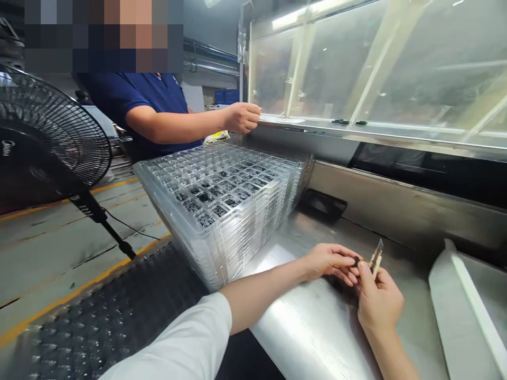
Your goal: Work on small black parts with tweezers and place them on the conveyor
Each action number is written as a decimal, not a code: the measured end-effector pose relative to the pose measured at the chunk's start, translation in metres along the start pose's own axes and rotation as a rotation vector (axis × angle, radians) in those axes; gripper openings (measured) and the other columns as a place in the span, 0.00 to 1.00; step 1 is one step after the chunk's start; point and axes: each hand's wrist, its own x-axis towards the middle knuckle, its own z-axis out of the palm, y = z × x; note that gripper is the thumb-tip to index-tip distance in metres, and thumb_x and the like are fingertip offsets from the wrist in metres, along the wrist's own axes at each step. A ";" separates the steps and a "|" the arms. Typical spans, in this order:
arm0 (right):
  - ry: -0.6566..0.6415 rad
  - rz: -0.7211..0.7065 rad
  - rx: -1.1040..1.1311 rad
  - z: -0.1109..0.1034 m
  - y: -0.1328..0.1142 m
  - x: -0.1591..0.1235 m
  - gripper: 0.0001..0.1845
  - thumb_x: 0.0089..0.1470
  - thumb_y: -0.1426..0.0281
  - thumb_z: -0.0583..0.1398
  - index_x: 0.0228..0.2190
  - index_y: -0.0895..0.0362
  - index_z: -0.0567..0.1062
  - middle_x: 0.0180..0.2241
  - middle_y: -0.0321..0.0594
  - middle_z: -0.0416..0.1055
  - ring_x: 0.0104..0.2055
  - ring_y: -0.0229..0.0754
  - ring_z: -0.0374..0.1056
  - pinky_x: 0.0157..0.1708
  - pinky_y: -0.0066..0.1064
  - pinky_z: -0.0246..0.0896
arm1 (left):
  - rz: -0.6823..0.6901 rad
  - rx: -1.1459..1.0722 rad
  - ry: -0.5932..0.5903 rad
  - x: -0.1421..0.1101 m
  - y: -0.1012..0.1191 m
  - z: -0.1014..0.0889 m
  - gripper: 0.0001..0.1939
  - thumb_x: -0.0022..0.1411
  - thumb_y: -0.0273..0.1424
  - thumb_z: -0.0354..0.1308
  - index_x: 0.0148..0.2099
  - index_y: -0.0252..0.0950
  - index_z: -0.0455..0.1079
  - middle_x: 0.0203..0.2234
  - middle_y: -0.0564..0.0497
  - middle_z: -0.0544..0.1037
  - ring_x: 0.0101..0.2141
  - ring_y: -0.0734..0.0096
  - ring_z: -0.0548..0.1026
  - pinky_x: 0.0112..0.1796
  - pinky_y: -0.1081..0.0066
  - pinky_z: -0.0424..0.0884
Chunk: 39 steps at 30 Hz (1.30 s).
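My left hand pinches a small black part between thumb and fingers, above the metal worktop. Close against it, my right hand is closed around a utility knife with a pale body, its blade pointing up and away. The fingertips of both hands nearly meet at the black part. Left of my hands stands a tall stack of clear plastic trays. Small black parts lie in several pockets of the top tray.
A co-worker's hand reaches over behind the trays. A white bin stands at the right. A metal wall with a dark opening borders the worktop. A black fan stands at the left, above a dark studded mat.
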 end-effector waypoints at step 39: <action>-0.020 -0.482 -0.511 -0.006 -0.019 -0.009 0.32 0.67 0.44 0.55 0.20 0.54 0.66 0.21 0.34 0.61 0.25 0.38 0.57 0.30 0.32 0.50 | 0.211 -0.035 0.078 -0.017 0.021 0.011 0.27 0.53 0.39 0.74 0.52 0.34 0.73 0.26 0.55 0.74 0.24 0.79 0.71 0.28 0.75 0.67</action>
